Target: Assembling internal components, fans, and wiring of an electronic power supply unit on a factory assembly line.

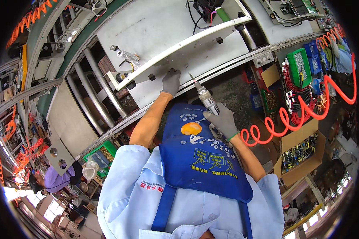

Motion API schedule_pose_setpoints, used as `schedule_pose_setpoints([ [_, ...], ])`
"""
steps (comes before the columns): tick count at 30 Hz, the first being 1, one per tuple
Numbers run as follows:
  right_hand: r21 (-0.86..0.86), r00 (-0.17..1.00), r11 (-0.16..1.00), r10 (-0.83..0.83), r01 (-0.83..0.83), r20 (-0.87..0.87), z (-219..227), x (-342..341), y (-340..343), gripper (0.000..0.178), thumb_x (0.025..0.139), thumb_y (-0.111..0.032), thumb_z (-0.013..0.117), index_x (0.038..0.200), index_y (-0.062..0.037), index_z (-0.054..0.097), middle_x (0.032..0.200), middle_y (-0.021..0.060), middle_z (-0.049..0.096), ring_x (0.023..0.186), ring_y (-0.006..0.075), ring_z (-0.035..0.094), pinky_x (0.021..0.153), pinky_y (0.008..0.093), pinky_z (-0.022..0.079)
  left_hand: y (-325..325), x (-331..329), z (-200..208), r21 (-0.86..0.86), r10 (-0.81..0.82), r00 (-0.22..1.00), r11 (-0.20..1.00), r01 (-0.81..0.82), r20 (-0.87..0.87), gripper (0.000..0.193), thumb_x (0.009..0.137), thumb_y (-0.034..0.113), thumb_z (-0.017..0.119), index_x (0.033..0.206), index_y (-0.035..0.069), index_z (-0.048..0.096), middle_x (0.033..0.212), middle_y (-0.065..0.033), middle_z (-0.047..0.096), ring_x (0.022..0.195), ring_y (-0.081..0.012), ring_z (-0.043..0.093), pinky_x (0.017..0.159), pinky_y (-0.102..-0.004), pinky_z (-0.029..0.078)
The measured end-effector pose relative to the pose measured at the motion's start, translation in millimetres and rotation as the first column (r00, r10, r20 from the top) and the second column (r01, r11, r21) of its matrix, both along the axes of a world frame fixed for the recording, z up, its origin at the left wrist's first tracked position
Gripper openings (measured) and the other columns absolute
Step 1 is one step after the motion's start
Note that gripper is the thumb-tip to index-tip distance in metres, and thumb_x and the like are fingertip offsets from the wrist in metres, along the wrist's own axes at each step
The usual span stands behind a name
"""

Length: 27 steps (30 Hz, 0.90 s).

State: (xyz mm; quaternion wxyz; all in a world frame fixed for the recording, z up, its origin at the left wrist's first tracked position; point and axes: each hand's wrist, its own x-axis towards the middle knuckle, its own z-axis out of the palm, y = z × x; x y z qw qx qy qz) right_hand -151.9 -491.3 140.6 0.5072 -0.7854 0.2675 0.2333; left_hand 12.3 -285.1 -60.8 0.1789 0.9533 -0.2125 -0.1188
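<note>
My right hand (223,120), in a grey glove, grips a silver power screwdriver (206,98). Its thin bit points up and left toward the bench, apart from the panel. My left hand (171,83), also gloved in grey, is curled at the near side of a long metal panel with a white rim (178,47). Whatever its fingers may hold is hidden. Several black feet or knobs stick out of the panel's near face. The panel stands on a pale work plate (147,97). Behind it are a silver cylinder (127,55) and a green cylinder (222,14) with dark wires.
A red coiled hose (299,126) stretches along my right. Green bin (298,65) holds small metal parts, with cable bundles beside it. An open carton (301,153) of circuit parts stands lower right. Metal rollers (92,85) lie left. Another person (62,177) sits far left.
</note>
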Motion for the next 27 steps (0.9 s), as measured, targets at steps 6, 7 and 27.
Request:
schedule_pose_setpoints([
  [6, 0.071, 1.0, 0.997, -0.015, 0.014, 0.005, 22, 42, 22, 0.043, 0.078, -0.038, 0.077, 0.096, 0.0001, 0.064, 0.08, 0.0182, 0.066, 0.074, 0.0288, 0.066, 0.071, 0.0406, 0.05, 5, -3, 16, -0.209, 0.071, 0.993, 0.974, -0.089, -0.091, 0.013, 0.091, 0.008, 0.054, 0.099, 0.004, 0.062, 0.093, -0.0198, 0.062, 0.086, -0.04, 0.063, 0.077, -0.046, 0.052],
  [7, 0.065, 1.0, 0.998, -0.016, 0.015, 0.014, 22, 45, 25, 0.043, 0.078, -0.037, 0.077, 0.096, 0.0002, 0.064, 0.08, 0.0181, 0.066, 0.074, 0.0288, 0.066, 0.071, 0.0405, 0.05, 8, -6, 31, -0.276, 0.072, 0.994, 0.957, -0.093, -0.084, 0.014, 0.09, 0.007, 0.054, 0.101, 0.003, 0.063, 0.094, -0.0199, 0.062, 0.086, -0.04, 0.063, 0.076, -0.0459, 0.051],
  [27, 0.119, 0.992, 0.99, -0.086, 0.075, 0.088, 16, 51, 51, 0.043, 0.079, -0.036, 0.076, 0.097, 0.0003, 0.063, 0.082, 0.0175, 0.065, 0.075, 0.0282, 0.065, 0.072, 0.0399, 0.05, 23, 152, 276, -0.444, -0.011, 0.756, 0.815, -0.373, -0.655, 0.028, 0.097, 0.016, 0.06, 0.115, -0.005, 0.064, 0.099, -0.0107, 0.07, 0.08, -0.0128, 0.069, 0.068, -0.0241, 0.054],
])
